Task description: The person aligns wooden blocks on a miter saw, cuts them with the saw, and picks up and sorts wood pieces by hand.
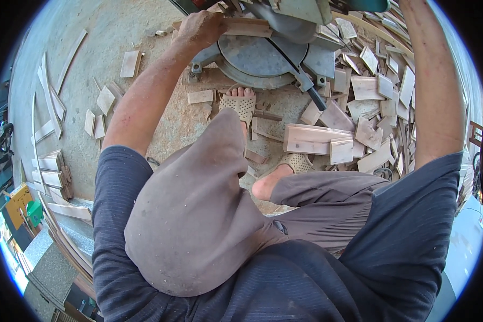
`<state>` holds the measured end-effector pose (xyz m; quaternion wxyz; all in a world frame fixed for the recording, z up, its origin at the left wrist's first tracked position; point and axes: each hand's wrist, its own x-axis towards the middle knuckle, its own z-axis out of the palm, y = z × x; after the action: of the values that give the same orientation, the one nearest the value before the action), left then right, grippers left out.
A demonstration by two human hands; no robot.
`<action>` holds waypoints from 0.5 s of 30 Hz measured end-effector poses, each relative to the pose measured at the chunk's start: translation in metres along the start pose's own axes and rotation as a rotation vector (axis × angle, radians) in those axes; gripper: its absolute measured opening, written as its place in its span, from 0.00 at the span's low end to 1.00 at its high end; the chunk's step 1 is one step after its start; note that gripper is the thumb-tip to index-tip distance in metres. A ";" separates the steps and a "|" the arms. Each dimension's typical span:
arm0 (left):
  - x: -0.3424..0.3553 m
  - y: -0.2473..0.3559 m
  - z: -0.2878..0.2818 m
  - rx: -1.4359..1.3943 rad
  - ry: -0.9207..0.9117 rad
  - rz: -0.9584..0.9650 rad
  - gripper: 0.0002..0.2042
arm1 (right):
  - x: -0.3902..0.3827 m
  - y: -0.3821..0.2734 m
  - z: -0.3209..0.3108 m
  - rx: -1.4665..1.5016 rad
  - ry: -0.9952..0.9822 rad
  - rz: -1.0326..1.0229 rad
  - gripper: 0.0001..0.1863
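Observation:
My left hand [201, 28] is closed on a short wooden board [247, 27] at the miter saw, near the upper edge of the head view. The board lies across the back of the saw's round grey turntable [263, 53]. Just right of the board is the round saw blade [287, 24], blurred, under a pale guard [306, 9]. A black-tipped lever [315, 98] sticks out from the table toward me. My right forearm [434, 80] reaches up along the right side and leaves the picture at the top, so the right hand is out of sight.
A big heap of wood offcuts [367, 88] covers the floor right of the saw. Stacked boards [311, 139] lie by my sandalled right foot [279, 180]. Loose blocks [130, 64] and thin strips [51, 102] are scattered left, with a small wood stack [51, 172] farther down.

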<state>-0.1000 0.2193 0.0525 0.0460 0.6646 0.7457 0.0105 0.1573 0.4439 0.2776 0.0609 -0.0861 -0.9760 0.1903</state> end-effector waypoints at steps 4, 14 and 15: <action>-0.002 0.001 0.001 0.016 0.010 -0.012 0.18 | -0.015 0.005 0.007 0.168 0.024 0.121 0.23; -0.004 0.003 -0.002 0.020 -0.024 -0.035 0.18 | -0.031 -0.025 0.032 0.656 0.270 0.367 0.20; -0.003 0.003 -0.001 0.019 -0.024 -0.034 0.18 | -0.033 -0.024 0.037 0.656 0.313 0.283 0.21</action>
<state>-0.0963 0.2165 0.0542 0.0489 0.6523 0.7563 -0.0055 0.1802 0.4025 0.2499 0.2066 -0.2240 -0.8205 0.4836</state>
